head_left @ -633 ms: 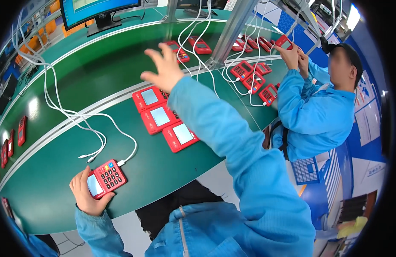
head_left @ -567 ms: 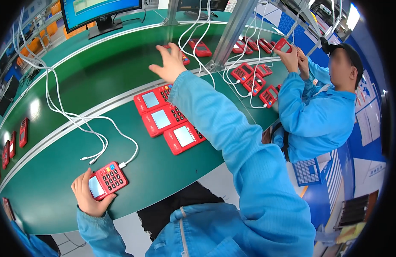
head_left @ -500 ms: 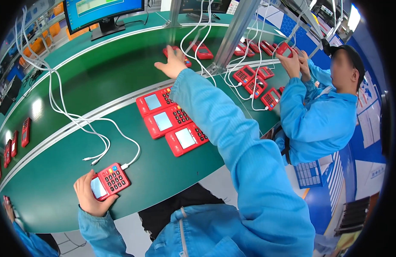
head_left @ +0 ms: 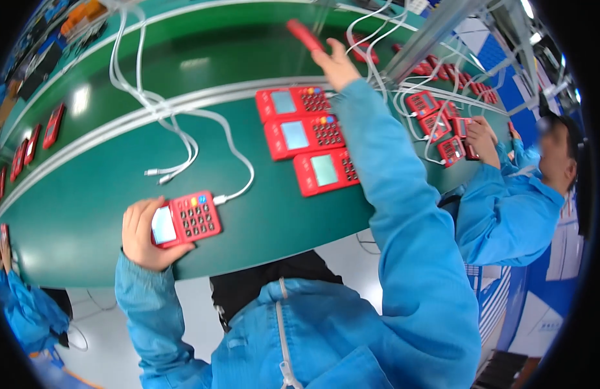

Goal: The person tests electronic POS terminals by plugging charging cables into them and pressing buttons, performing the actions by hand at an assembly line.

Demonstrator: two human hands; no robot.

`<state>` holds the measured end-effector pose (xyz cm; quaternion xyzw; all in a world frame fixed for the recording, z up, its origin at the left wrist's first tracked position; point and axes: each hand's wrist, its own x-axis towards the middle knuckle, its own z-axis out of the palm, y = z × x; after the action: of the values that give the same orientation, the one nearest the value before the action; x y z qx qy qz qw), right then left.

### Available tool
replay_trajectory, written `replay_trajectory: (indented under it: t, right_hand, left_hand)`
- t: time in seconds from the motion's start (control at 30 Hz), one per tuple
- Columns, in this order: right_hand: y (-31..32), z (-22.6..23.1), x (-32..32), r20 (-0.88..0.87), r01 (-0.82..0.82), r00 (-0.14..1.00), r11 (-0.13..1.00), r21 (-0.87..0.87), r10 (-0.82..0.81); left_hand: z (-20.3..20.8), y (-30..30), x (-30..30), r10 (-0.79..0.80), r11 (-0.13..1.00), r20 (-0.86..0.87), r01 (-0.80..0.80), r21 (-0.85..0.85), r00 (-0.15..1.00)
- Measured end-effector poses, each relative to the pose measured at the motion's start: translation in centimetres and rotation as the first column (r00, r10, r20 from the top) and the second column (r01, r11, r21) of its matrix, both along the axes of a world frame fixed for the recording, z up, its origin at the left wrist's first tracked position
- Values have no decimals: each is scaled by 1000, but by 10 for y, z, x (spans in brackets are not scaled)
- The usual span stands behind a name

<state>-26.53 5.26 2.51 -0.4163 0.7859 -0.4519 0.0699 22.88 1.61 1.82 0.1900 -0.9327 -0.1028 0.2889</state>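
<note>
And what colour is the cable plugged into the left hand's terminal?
White cable, clearest in head view.

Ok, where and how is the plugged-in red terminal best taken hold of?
Probably by its screen end, coming from the left, where the left hand already has it: the plugged-in red terminal points its keypad end right, and the white plug sits there, leaving the screen end cable-free.

Rail (head_left: pixel 212 97): metal, dull sheen. Beyond rail: green shelf surface (head_left: pixel 202 42), smooth, glossy, bright light patches. Near side of rail: worktop (head_left: pixel 105 214), smooth, softer sheen; keypad terminals (head_left: pixel 309 137), smooth red plastic. Crossing rail: cables (head_left: pixel 238 146), smooth plastic. Farthest this side of rail: jacket (head_left: pixel 410 259), matt creased cloth.
</note>
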Motion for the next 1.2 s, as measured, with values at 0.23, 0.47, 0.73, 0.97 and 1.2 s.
replay_trajectory:
  t: [0.23,0.47,0.73,0.97,1.2]
  right_hand:
    - [101,60,182,149,-761,541,557,-333,828]
    - [14,14,308,-374,-784,619,566,-254,690]
    - [-26,14,337,-311,-713,677,700,-52,667]
    - [-14,2,286,-80,-621,782,783,-19,618]
    - [-42,-58,271,-516,-540,746,836,-101,420]
  left_hand:
    - [-9,-9,2,-51,934,-137,96,345,989]
    - [-47,-32,50,666,388,-648,570,724,370]
    - [-18,-107,55,255,-62,-750,784,618,611]
    - [-83,-199,57,689,34,-608,821,570,394]
    - [-87,-214,79,507,-119,-699,844,523,505]
